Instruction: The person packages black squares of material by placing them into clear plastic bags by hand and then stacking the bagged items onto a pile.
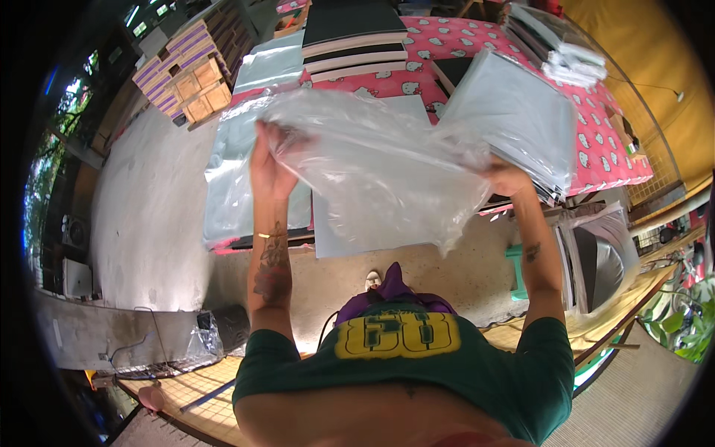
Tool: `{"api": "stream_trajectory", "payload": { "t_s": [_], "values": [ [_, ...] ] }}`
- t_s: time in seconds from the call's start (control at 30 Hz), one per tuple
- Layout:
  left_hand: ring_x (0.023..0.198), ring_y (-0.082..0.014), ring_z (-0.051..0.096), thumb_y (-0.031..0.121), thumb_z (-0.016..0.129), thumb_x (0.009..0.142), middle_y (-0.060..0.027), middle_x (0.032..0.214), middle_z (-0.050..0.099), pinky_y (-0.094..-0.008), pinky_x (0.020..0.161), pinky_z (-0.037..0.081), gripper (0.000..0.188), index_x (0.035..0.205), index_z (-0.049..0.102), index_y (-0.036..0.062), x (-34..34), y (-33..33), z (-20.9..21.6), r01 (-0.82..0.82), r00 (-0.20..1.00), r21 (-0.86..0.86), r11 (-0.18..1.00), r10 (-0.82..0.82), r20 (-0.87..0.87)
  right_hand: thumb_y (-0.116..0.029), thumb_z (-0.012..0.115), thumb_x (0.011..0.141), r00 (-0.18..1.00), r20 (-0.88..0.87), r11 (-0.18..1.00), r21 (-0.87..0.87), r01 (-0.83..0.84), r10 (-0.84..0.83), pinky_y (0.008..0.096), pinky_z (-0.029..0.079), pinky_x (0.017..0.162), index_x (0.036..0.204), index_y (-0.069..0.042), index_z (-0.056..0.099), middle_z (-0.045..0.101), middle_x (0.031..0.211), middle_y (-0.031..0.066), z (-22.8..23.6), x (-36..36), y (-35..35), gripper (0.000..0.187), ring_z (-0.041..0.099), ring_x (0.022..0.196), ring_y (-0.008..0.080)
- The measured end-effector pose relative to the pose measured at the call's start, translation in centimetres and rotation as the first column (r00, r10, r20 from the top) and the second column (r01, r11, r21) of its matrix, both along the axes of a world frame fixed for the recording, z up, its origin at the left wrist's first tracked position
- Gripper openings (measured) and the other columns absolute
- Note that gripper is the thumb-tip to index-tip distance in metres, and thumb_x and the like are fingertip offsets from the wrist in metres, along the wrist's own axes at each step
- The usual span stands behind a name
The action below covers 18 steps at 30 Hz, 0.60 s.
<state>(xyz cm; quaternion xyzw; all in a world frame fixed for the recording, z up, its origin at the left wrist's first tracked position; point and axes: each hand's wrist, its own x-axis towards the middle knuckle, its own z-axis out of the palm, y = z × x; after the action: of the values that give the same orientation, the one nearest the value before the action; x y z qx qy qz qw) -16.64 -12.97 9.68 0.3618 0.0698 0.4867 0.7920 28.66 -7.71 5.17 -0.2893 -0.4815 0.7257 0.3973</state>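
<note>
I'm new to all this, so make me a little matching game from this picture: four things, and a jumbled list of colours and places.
1. Clear plastic
2. Tablecloth
3. Black-topped stack
4. Shirt

A. Green with yellow print
B. Spread between the left hand and right hand
C. Pink and patterned
D. On the table covering, beyond the hands

Pairs: 1-B, 2-C, 3-D, 4-A

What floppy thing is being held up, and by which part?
A large, clear, crinkled plastic sheet or bag. The right hand grips its right end; the left hand is at its left edge, its exact grip blurred.
</note>
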Motion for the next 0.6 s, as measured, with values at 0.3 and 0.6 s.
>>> {"api": "stream_trajectory", "payload": {
  "t_s": [0.3, 0.6],
  "values": [
    [0.078, -0.02, 0.062, 0.033, 0.063, 0.083, -0.0075, 0.079, 0.064, -0.0341, 0.075, 0.05, 0.032, 0.091, 0.063, 0.0021, -1.6, -2.8, 0.2, -0.322, 0.947, -0.004, 0.947, 0.322, -0.019, -0.039, 0.055, 0.087, 0.932, 0.349, 0.994, -0.017, 0.108, -0.096, 0.0429, 0.045, 0.089, 0.116, 0.001, 0.05, 0.057, 0.112, 0.0159, 0.5, -2.3, -2.7, 0.05, 0.055, 0.103, 0.0257],
    [0.073, -0.0137, 0.055, 0.037, 0.066, 0.078, -0.0023, 0.078, 0.059, -0.0318, 0.064, 0.046, 0.04, 0.089, 0.063, -0.0011, 0.6, -10.5, -3.8, 0.013, 0.74, 0.092, 0.996, 0.052, -0.67, -0.029, 0.047, 0.09, 0.93, -0.343, 0.946, -0.324, 0.016, -0.134, 0.0416, 0.047, 0.084, 0.106, -0.002, 0.053, 0.06, 0.1, 0.013, -15.1, 2.5, -4.4, 0.032, 0.058, 0.087, 0.0227]
  ]
}}
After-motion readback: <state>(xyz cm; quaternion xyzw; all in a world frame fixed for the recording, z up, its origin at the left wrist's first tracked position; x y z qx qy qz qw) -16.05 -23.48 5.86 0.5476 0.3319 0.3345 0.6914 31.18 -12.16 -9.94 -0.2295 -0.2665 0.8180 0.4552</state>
